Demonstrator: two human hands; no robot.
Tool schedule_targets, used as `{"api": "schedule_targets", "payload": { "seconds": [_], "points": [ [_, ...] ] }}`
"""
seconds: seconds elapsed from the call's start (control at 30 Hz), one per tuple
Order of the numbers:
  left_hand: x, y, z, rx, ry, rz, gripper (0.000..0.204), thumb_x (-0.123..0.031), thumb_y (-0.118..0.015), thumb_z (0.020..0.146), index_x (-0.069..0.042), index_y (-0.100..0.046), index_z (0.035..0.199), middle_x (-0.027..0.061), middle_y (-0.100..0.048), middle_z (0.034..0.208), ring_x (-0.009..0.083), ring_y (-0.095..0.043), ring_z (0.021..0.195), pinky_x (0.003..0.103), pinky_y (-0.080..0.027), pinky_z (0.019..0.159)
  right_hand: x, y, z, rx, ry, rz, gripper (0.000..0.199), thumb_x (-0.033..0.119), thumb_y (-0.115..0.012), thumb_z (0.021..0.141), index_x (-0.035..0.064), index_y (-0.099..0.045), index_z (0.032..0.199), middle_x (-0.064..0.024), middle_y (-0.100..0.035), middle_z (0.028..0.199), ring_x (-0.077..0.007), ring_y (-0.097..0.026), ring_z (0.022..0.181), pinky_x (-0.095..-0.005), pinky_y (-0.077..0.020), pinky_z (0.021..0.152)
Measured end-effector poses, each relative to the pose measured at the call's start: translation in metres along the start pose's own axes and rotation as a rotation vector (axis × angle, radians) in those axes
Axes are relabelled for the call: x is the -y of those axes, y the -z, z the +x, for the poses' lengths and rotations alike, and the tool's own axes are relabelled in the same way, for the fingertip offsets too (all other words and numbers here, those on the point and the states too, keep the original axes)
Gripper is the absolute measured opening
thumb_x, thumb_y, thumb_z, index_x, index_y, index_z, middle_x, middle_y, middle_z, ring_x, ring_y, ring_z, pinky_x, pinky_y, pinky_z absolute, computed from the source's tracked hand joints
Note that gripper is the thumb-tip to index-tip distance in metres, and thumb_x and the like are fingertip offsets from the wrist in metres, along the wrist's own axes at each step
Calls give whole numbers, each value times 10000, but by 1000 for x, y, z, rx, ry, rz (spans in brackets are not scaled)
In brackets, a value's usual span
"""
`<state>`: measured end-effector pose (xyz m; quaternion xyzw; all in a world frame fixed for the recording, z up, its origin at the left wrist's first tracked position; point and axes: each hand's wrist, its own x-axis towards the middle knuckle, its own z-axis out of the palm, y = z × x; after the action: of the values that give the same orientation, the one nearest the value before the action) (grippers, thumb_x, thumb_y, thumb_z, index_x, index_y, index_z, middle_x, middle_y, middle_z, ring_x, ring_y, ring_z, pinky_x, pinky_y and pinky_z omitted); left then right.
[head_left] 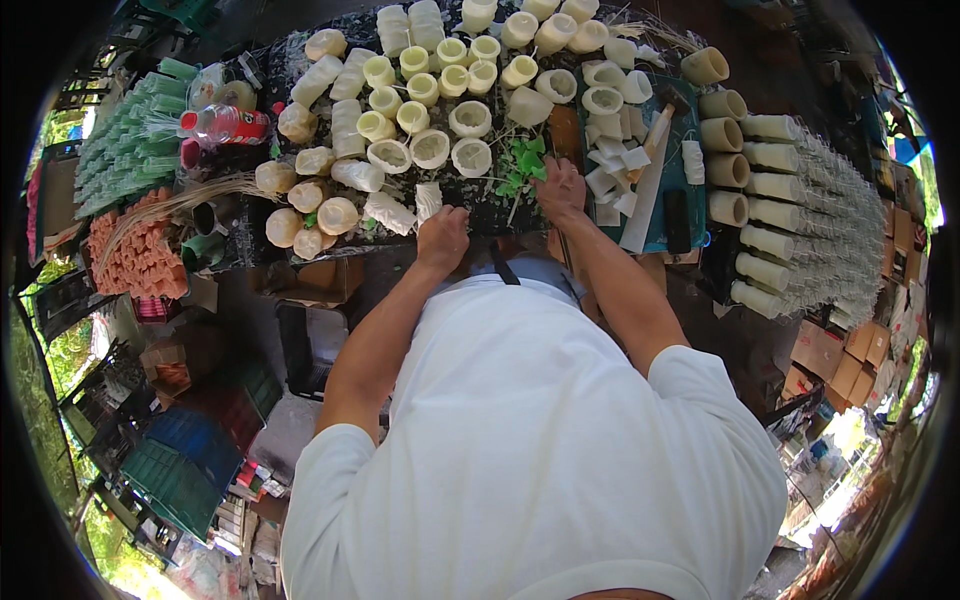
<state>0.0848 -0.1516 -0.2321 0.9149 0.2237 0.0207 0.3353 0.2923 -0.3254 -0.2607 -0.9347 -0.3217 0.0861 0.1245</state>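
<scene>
Left hand [442, 238] curled shut at the near edge of the dark worktop [480, 215], touching a pale, rough-cut hollow piece [428, 199]. Right hand [560, 190] rests knuckles-up beside soft green leafy sprigs [520, 165]; can't tell its grip. Cream carved cups [430, 148], round and open-mouthed, crowd behind.

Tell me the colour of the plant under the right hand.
Green leaves, clearest in the head view.

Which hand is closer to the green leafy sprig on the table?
Right. The right hand rests beside the green sprig, nearly touching. The left hand sits farther off, lower left.
</scene>
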Motion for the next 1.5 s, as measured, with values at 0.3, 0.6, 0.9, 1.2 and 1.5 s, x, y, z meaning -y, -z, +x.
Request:
{"api": "schedule_targets", "payload": {
  "seconds": [0.3, 0.6, 0.9, 1.2, 1.5],
  "points": [
    [-14, -4, 2, 228, 111, -65, 316, -289, -724, 911, -34, -742, 1098, 184, -709, 991, 381, -691, 874, 468, -550, 797, 14, 11, 4, -36, 201, -150, 393, 193, -759, 842, 46, -668, 1195, -196, -661, 1220, -377, -660, 1045, -479, -542, 865],
    [-28, 7, -9, 71, 286, -197, 435, -334, -753, 906, 2, -711, 1179, 196, -708, 1040, 328, -711, 882, 429, -563, 810, 76, 22, 21, 122, 407, 393, 319, 176, -782, 830, 41, -663, 1094, -194, -611, 1214, -435, -664, 1007, -511, -560, 831],
    [-60, 27, -7, -113, 470, -669, 1005, -470, -895, 779, 40, -425, 1506, 202, -632, 1261, 263, -683, 1036, 400, -560, 911, 19, 10, 22, 1113, -492, 2121, 542, 288, -582, 1065, 44, -413, 1519, -212, -623, 1351, -325, -679, 1143, -455, -590, 964],
    [-83, 22, 31, -186, 157, -309, 842, -276, -898, 756, 7, -499, 1441, 238, -592, 1336, 408, -629, 1178, 460, -542, 974, 8, 5, 20, 1357, -342, 2008, 404, 269, -561, 1071, 53, -525, 1410, -173, -656, 1315, -321, -691, 1121, -474, -573, 938],
    [-62, 41, 31, -93, 238, 50, 678, -151, -731, 801, -33, -511, 1431, 251, -552, 1290, 427, -575, 1227, 495, -502, 1019, 49, 18, 40, 515, -19, 1098, 399, 206, -866, 816, -3, -707, 1116, -249, -536, 1466, -365, -594, 1278, -469, -492, 1036]
  ]
}}
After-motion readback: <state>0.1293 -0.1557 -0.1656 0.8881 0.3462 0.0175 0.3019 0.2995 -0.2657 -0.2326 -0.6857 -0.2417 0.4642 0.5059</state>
